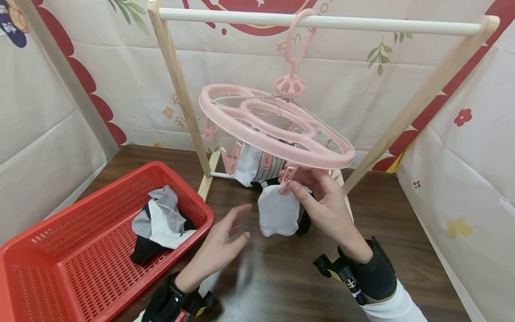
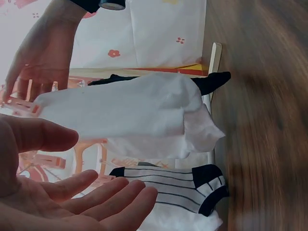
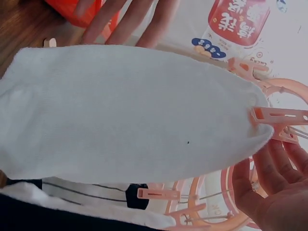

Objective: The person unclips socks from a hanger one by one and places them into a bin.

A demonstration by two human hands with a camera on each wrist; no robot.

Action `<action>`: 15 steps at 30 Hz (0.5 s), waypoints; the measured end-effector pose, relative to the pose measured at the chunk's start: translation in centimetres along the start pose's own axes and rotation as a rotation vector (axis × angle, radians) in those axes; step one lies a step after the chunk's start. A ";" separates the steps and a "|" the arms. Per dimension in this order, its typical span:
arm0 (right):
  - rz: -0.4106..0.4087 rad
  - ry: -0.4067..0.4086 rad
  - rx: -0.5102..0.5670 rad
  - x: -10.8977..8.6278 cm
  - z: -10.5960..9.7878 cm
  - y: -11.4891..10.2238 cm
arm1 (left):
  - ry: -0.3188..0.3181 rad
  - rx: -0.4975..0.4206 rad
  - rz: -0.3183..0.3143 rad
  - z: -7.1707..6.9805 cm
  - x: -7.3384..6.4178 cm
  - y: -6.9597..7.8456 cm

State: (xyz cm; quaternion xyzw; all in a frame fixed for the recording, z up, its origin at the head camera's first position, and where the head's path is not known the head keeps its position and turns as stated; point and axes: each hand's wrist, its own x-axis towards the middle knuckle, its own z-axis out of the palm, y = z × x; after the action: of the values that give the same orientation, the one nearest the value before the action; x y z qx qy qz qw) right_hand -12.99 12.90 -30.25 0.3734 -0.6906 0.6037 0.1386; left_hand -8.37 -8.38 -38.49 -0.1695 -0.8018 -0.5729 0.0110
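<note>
A white sock (image 1: 278, 211) hangs from a pink clip (image 1: 288, 178) on the round drying hanger (image 1: 281, 152). At that clip is my right hand (image 1: 323, 201), fingertips right beside it; in the right wrist view its fingers lie loosely apart just below the clip. My left hand (image 1: 219, 246) is left of the sock, fingers extended with nothing in them. Behind hangs a white sock with black stripes (image 2: 173, 185), and a black sock (image 2: 214, 83) shows partly past the white one. The hanger tilts down toward the right.
A red basket (image 1: 60, 264) on the left holds several grey, white and black socks (image 1: 162, 223). The hanger's hook (image 1: 291, 42) goes over the white rod (image 1: 374, 25) of a wooden stand (image 1: 179, 85). Printed cloth walls (image 1: 462, 147) enclose the brown table (image 1: 277, 277).
</note>
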 end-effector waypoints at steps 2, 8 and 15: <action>0.002 0.003 0.007 0.0 0.2 0.1 | -0.004 -0.016 0.001 0.3 0.6 -0.1; -0.008 0.011 0.023 0.3 0.8 0.3 | 0.017 -0.056 -0.005 1.2 2.3 0.0; -0.039 -0.004 0.062 0.5 1.4 0.6 | 0.055 -0.125 -0.024 1.9 3.0 0.4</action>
State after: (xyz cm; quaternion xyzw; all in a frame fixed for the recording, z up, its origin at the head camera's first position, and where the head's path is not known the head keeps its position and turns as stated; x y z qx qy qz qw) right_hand -13.39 11.39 -30.75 0.3918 -0.6645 0.6213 0.1373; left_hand -10.73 -5.71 -38.14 -0.1443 -0.7658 -0.6265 0.0155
